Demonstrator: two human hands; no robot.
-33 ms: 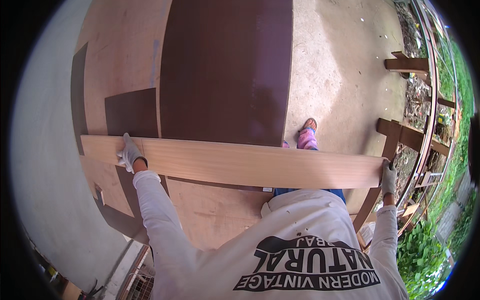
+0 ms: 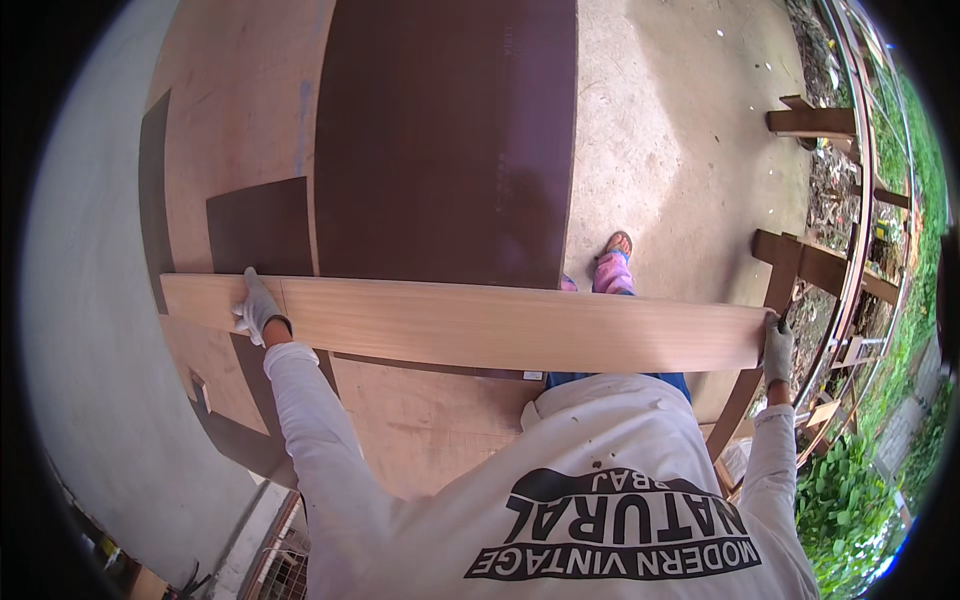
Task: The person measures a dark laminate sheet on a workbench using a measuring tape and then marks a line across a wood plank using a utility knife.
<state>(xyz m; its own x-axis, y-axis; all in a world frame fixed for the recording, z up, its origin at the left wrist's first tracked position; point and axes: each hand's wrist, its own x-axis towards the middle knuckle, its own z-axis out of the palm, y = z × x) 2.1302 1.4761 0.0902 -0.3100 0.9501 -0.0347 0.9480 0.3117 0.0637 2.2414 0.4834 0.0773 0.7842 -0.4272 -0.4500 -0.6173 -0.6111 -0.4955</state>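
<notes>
A long, pale wood-grain plank (image 2: 480,318) lies crosswise in front of me, over dark and tan sheets. Near its left end, my left hand (image 2: 262,308), in a light glove, rests across the top face with the fingers apart. Just right of those fingers a thin line crosses the plank. At the far right end, my gloved right hand (image 2: 777,350) is closed round the plank's end edge. A small dark, thin item shows by the right fingers, too small to name.
A large dark brown panel (image 2: 445,140) lies ahead on tan plywood (image 2: 240,120), with a smaller dark piece (image 2: 260,228) beside it. A pale wall (image 2: 85,300) bounds the left. Wooden posts and a rail (image 2: 815,265) line the right. One sandalled foot (image 2: 618,245) stands on concrete.
</notes>
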